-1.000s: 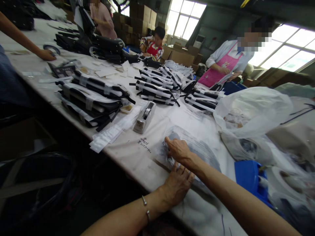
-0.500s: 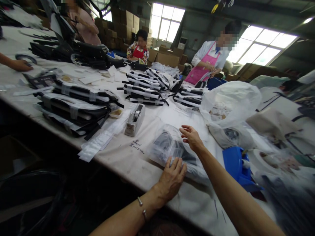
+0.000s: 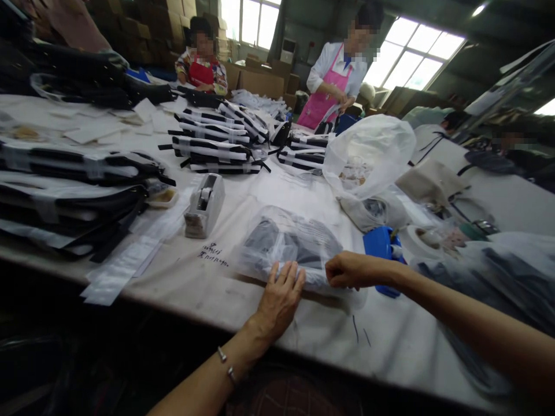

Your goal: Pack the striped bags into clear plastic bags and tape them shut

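Note:
A clear plastic bag with a dark folded item inside lies flat on the covered table in front of me. My left hand rests on the bag's near edge, its fingers stretched out and lying flat. At the bag's right end my right hand is closed, knuckles up, pinching the edge of the plastic; its fingertips are mostly hidden. Left of the bag stands a tape dispenser. Handwritten marks show on the table cover between them.
Black-and-white bundles are stacked behind, with another stack at left beside plastic strips. A blue tape gun, a tape roll and a big clear bag lie right. A person in a pink apron stands opposite.
My right hand has come down from above the bag to its right end, and its fingers have closed. My left hand stays on the near edge. The view has turned right.

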Demonstrator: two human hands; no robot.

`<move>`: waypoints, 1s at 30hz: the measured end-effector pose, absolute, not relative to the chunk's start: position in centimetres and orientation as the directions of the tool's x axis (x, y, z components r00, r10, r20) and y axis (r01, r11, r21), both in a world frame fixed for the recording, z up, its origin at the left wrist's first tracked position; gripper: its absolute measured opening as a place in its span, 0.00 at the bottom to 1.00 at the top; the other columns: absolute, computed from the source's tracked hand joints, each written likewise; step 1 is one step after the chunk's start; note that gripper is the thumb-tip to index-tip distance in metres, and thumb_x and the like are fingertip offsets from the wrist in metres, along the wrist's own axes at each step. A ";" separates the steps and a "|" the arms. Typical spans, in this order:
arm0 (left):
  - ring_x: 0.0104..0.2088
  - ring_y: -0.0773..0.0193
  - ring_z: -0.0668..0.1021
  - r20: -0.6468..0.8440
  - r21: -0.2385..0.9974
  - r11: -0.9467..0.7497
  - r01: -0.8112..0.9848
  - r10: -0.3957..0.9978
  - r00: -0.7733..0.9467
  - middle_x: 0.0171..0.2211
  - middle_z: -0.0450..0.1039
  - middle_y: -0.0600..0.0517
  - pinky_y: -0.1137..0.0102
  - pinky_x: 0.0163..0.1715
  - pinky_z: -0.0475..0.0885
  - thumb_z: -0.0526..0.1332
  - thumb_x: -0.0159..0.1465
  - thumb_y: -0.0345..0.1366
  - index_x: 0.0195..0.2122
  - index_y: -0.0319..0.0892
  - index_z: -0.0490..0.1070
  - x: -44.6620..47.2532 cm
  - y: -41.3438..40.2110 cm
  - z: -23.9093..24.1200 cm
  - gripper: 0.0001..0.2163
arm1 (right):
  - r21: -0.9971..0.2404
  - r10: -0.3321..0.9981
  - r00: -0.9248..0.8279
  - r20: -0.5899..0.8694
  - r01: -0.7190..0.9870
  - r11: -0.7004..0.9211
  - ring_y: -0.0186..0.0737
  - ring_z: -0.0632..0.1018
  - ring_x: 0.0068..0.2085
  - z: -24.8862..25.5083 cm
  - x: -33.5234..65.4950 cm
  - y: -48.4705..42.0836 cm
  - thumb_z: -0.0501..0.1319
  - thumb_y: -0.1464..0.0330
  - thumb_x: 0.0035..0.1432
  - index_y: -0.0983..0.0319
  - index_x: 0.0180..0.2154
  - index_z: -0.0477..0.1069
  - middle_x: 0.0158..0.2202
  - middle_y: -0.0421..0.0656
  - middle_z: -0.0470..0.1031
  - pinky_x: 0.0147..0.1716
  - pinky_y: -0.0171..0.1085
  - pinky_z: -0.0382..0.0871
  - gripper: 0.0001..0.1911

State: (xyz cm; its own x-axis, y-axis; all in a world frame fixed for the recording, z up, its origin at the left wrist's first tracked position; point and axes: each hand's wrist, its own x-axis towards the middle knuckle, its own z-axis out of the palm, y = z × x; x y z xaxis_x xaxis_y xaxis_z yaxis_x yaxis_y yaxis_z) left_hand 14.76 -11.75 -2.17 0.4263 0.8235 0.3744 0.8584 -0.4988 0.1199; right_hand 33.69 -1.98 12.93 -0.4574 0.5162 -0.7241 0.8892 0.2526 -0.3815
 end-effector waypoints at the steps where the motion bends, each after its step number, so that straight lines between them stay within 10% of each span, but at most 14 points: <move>1: 0.63 0.51 0.64 0.378 0.117 -0.500 0.858 0.822 0.427 0.62 0.63 0.42 0.51 0.63 0.55 0.49 0.69 0.36 0.63 0.40 0.59 14.7 -11.8 -2.2 0.21 | -0.345 0.501 -0.454 -0.737 0.890 0.299 0.32 0.71 0.21 12.7 33.3 -1.5 0.58 0.70 0.48 0.62 0.29 0.73 0.20 0.37 0.70 0.20 0.30 0.61 0.06; 12: 0.62 0.52 0.65 0.414 0.093 -0.499 0.862 0.807 0.422 0.61 0.65 0.42 0.51 0.63 0.55 0.50 0.69 0.35 0.62 0.40 0.61 14.9 -11.7 -2.6 0.20 | -0.027 0.498 -0.544 -0.675 0.693 0.720 0.41 0.75 0.27 9.6 30.3 2.0 0.71 0.65 0.44 0.62 0.30 0.80 0.26 0.43 0.78 0.25 0.34 0.61 0.09; 21: 0.62 0.51 0.66 0.418 0.094 -0.497 0.863 0.806 0.418 0.61 0.66 0.43 0.52 0.62 0.56 0.49 0.70 0.35 0.61 0.40 0.61 14.7 -11.7 -2.6 0.20 | 0.174 0.636 -0.656 -0.407 0.628 0.759 0.54 0.78 0.40 9.6 33.1 4.8 0.74 0.52 0.39 0.61 0.42 0.74 0.38 0.50 0.78 0.37 0.43 0.69 0.30; 26: 0.62 0.49 0.66 0.372 0.149 -0.511 0.846 0.822 0.431 0.61 0.64 0.40 0.51 0.62 0.57 0.53 0.69 0.40 0.62 0.39 0.59 14.7 -11.9 -1.9 0.22 | -0.129 0.763 -0.647 -0.004 0.757 0.641 0.51 0.70 0.58 7.2 34.8 2.4 0.56 0.50 0.61 0.61 0.60 0.62 0.58 0.53 0.69 0.55 0.48 0.65 0.32; 30: 0.57 0.51 0.71 0.298 0.238 -0.523 0.818 0.841 0.451 0.56 0.69 0.41 0.54 0.58 0.64 0.60 0.64 0.46 0.57 0.39 0.63 14.3 -11.2 0.8 0.24 | -0.199 0.786 -0.617 0.042 0.765 0.612 0.48 0.56 0.67 2.5 33.1 -1.4 0.46 0.55 0.68 0.59 0.65 0.55 0.67 0.50 0.55 0.64 0.54 0.51 0.29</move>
